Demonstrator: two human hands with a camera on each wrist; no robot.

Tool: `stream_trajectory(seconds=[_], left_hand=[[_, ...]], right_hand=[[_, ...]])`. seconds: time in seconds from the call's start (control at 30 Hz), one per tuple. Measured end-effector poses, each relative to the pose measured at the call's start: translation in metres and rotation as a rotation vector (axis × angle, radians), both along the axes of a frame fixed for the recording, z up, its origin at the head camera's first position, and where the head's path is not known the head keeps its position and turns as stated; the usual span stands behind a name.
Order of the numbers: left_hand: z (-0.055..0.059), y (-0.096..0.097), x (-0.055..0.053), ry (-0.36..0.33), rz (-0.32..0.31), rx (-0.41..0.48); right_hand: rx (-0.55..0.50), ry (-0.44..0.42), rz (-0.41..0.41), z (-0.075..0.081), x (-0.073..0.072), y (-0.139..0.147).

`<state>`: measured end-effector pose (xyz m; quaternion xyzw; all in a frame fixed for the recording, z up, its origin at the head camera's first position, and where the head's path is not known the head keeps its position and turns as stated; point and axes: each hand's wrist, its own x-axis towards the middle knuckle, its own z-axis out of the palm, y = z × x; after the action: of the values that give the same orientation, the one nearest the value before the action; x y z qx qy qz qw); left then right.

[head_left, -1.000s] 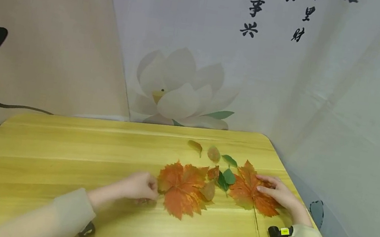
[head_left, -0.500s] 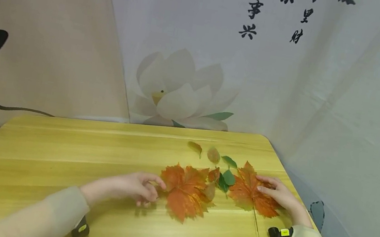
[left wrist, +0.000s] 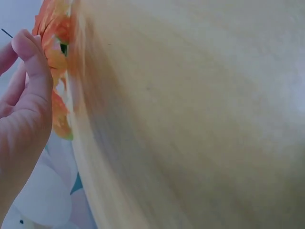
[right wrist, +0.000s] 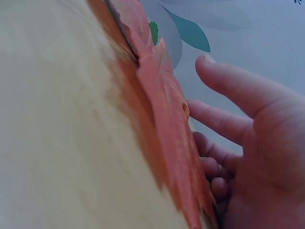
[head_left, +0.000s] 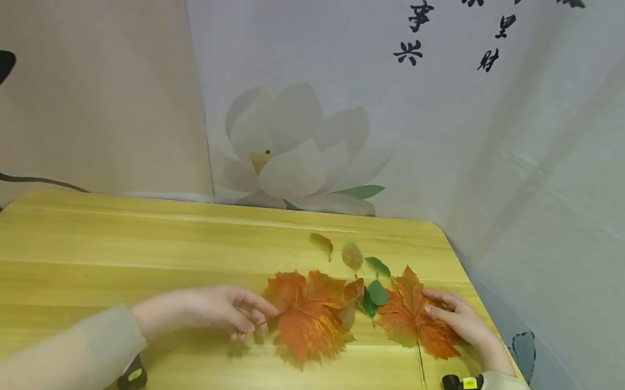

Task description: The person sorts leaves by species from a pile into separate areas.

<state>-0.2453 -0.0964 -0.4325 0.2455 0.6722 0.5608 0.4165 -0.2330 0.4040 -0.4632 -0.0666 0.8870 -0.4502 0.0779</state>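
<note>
In the head view, a large orange maple-shaped leaf (head_left: 309, 316) lies right of centre on the table. My left hand (head_left: 216, 309) is at its left edge; the index fingertip overlaps the edge, while the thumb stays apart below. From the left wrist view, the thumb and fingers of my left hand (left wrist: 26, 90) stand beside orange leaf parts (left wrist: 55, 62). Farther right lies a second orange leaf (head_left: 407, 310) with a thin stem (head_left: 422, 370). My right hand (head_left: 458, 318) rests on its right side. The right wrist view shows my right fingertips touching this leaf (right wrist: 167, 119), thumb raised.
Between the two large leaves lie small green leaves (head_left: 377, 292) and a small reddish leaf (head_left: 355, 290). Behind them are a yellowish leaf (head_left: 352, 255) and a curled brown one (head_left: 321, 243). The yellow wooden table (head_left: 99, 244) meets a printed cloth backdrop (head_left: 321, 55).
My left hand has uncurled its fingers and shifted its fingertips slightly right. The left large leaf has moved slightly right. My right hand stays on the other leaf.
</note>
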Motion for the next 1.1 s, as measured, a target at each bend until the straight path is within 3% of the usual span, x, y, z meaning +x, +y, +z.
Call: stream_trajectory(seconds=[0.27, 0.43, 0.57, 0.73, 1.1], left_hand=[[0.017, -0.017, 0.001, 0.065, 0.052, 0.018], [0.028, -0.036, -0.003, 0.124, 0.077, 0.062], [0.04, -0.053, -0.005, 0.18, 0.151, 0.06], [0.05, -0.08, -0.01, 0.237, 0.229, 0.054], [0.054, -0.16, -0.02, 0.329, 0.432, 0.066]], right_hand=[[0.014, 0.035, 0.042, -0.003, -0.001, -0.003], [0.007, 0.025, 0.026, -0.003, 0.004, -0.007], [0.002, 0.031, 0.028, -0.003, 0.006, -0.009], [0.011, 0.036, 0.026, -0.004, 0.006, -0.008], [0.02, 0.026, 0.038, 0.002, 0.009, -0.008]])
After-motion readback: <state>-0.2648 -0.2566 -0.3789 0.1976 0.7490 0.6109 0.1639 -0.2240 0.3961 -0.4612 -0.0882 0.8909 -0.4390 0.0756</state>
